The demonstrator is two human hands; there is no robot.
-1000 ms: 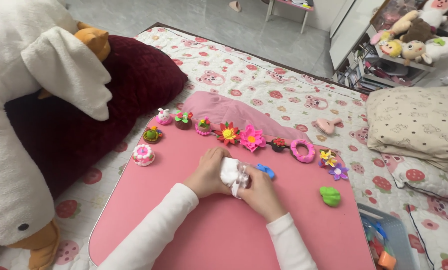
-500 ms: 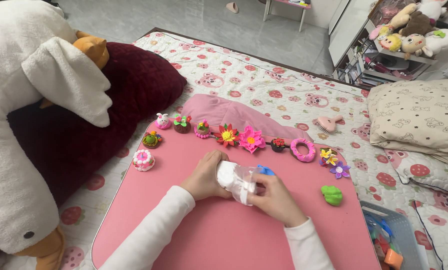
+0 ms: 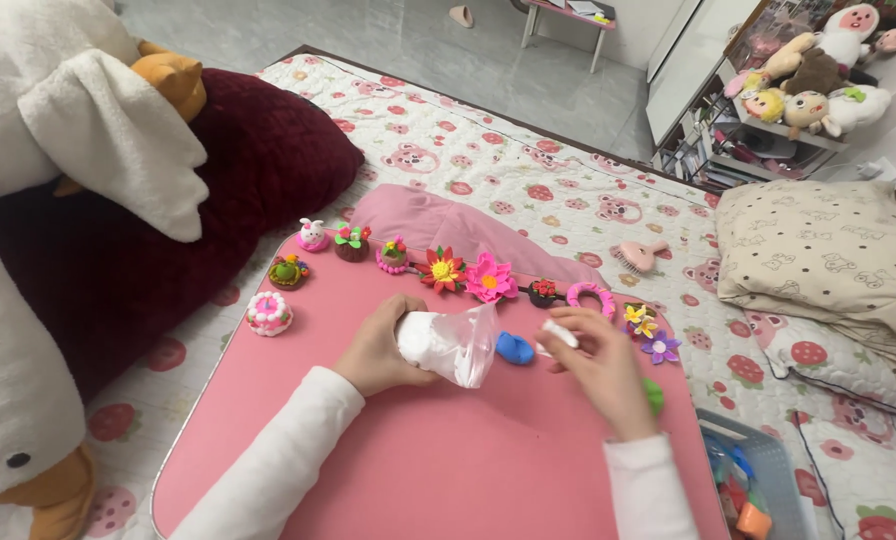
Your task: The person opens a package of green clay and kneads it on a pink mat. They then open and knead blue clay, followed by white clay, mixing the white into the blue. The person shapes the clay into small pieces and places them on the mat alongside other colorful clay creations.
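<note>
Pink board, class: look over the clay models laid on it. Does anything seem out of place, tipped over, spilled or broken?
Nothing stands out. The clay flowers and small figures sit in a tidy arc along the far edge of the pink board. The left hand holds a plastic bag of white clay; the right hand pinches a small white piece.

Even, soft indoor light, fairly bright, no hard sun patches. It seems to come from above and the far side: the grey floor [image 3: 408, 40] at top reads pale and washed. Shadows are faint, only a soft one under the left hand [image 3: 378, 350] and the right hand [image 3: 598, 365] on the matte pink tabletop [image 3: 448, 460]. Mild sheen on the crinkled clear plastic bag of white clay [image 3: 448, 345]. The dark red plush cushion [image 3: 158, 230] loses detail in its folds. Centre is sharp; the right hand's fingertips slightly blurred. Wide-angle stretch at the edges, with the big white plush toy [image 3: 28, 230] at left bulging and soft.
</note>
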